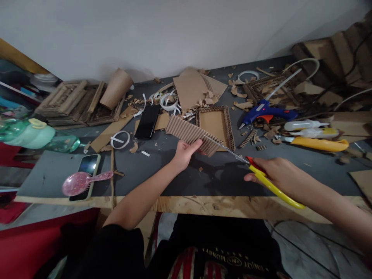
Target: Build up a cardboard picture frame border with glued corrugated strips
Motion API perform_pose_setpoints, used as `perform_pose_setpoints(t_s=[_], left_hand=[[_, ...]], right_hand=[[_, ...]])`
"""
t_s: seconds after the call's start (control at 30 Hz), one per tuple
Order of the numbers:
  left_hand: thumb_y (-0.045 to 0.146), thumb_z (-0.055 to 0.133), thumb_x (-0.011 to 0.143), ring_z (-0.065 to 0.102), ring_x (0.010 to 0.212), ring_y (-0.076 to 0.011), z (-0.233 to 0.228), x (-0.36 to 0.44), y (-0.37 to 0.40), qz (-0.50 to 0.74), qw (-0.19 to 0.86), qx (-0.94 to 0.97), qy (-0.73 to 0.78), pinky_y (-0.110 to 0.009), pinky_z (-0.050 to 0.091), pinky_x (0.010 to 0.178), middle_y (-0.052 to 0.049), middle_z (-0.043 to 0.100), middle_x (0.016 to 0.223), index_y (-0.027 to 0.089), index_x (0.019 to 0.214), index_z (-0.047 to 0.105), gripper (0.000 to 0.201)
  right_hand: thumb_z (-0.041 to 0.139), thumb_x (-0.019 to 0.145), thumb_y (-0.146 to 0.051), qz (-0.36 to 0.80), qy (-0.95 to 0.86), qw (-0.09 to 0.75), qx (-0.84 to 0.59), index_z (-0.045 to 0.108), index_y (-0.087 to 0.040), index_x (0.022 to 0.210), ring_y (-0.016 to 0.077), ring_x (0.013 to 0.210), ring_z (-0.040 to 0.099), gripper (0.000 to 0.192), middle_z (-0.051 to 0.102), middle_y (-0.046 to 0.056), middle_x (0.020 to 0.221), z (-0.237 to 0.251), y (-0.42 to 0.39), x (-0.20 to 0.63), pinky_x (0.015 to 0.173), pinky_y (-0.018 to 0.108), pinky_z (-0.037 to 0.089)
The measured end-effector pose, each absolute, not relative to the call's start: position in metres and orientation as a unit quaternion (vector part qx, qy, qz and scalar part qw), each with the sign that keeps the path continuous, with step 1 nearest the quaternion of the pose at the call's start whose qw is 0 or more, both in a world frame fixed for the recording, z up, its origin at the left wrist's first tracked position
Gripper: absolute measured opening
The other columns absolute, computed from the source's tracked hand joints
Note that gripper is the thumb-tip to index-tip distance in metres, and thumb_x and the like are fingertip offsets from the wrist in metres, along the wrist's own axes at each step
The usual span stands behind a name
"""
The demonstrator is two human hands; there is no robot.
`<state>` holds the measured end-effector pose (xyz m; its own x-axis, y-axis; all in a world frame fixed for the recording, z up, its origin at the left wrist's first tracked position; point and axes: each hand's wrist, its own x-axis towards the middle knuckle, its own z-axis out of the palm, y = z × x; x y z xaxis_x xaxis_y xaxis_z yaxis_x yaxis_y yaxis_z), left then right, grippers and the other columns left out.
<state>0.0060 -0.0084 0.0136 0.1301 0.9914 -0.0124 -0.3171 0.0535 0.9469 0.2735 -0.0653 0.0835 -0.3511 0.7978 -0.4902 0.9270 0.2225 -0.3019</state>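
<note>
Your left hand (186, 151) pinches the corrugated cardboard strip (192, 135) just above the table (162, 170). Right hand (274, 170) is closed on yellow-handled scissors (261, 176), blades at the strip's edge. Cardboard frame (215, 123) behind; blue glue gun (267, 112) w/ bottles further right.

Bare forearms, no sleeves below the elbow — a black top with gold lettering and red stripes.

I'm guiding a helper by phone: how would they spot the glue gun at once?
Start at the dark table and look to its far right, beyond the right hand with the scissors. The glue gun lies among cardboard scraps, the only blue thing there, with an orange trigger.
</note>
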Motion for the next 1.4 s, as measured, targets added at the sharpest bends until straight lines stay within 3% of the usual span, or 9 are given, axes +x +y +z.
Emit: perform_pose_setpoints(t_s=[0.17,0.3,0.5,0.83,1.0,1.2,1.4], left_hand=[[0.058,0.093,0.054,0.064,0.056,-0.0132,0.019,0.0,-0.003,0.554,0.578,0.421,0.426,-0.021,0.053,0.04,-0.002,0.068,0.068,0.015,0.072,0.067,0.054],[0.06,0.093,0.05,0.065,0.057,-0.0135,0.021,0.002,-0.01,0.548,0.584,0.404,0.442,-0.022,0.055,0.043,-0.002,0.069,0.067,0.015,0.07,0.066,0.056],[0.061,0.094,0.049,0.066,0.058,-0.0146,0.021,0.004,-0.013,0.542,0.576,0.401,0.462,-0.025,0.059,0.047,-0.003,0.07,0.067,0.015,0.071,0.067,0.057],[0.062,0.093,0.048,0.068,0.061,-0.0163,0.02,0.002,-0.01,0.531,0.582,0.403,0.465,-0.024,0.058,0.047,-0.005,0.073,0.073,0.014,0.074,0.068,0.06],[0.064,0.091,0.052,0.068,0.062,-0.0166,0.017,0.0,-0.008,0.522,0.577,0.425,0.462,-0.025,0.058,0.047,-0.005,0.072,0.074,0.014,0.077,0.068,0.06],[0.065,0.09,0.054,0.067,0.06,-0.0159,0.018,-0.002,-0.007,0.522,0.579,0.434,0.452,-0.025,0.058,0.046,-0.004,0.07,0.071,0.015,0.076,0.066,0.06],[0.063,0.091,0.053,0.066,0.06,-0.0156,0.023,0.008,-0.02,0.494,0.63,0.409,0.438,-0.025,0.059,0.045,-0.003,0.067,0.07,0.014,0.075,0.064,0.06]], right_hand=[[0.028,0.089,-0.084,-0.305,0.788,0.055,0.532,0.047,-0.024,0.076,0.0185,0.055,0.051,0.064,0.059,0.005,0.064,0.08,-0.069,0.279,0.056,0.03,0.028],[0.021,0.081,-0.093,-0.315,0.793,0.028,0.521,0.049,-0.024,0.081,0.0189,0.057,0.052,0.074,0.062,0.006,0.07,0.086,-0.072,0.276,0.057,0.03,0.031],[0.026,0.085,-0.087,-0.308,0.772,0.061,0.553,0.05,-0.023,0.08,0.0218,0.059,0.057,0.068,0.063,0.007,0.069,0.09,-0.073,0.265,0.058,0.031,0.032],[0.035,0.095,-0.073,-0.277,0.779,0.028,0.562,0.06,-0.021,0.084,0.0273,0.066,0.07,0.059,0.07,0.01,0.068,0.076,-0.079,0.26,0.056,0.031,0.034],[0.034,0.094,-0.076,-0.263,0.784,0.005,0.563,0.06,-0.021,0.078,0.0244,0.061,0.067,0.062,0.068,0.009,0.064,0.073,-0.082,0.255,0.055,0.03,0.032],[0.029,0.091,-0.08,-0.279,0.767,0.002,0.578,0.048,-0.024,0.068,0.0188,0.051,0.057,0.064,0.057,0.004,0.054,0.076,-0.083,0.253,0.052,0.028,0.027],[0.024,0.093,-0.078,-0.291,0.779,0.031,0.555,0.058,-0.021,0.086,0.0218,0.063,0.063,0.067,0.067,0.008,0.074,0.094,-0.083,0.25,0.056,0.03,0.032]])
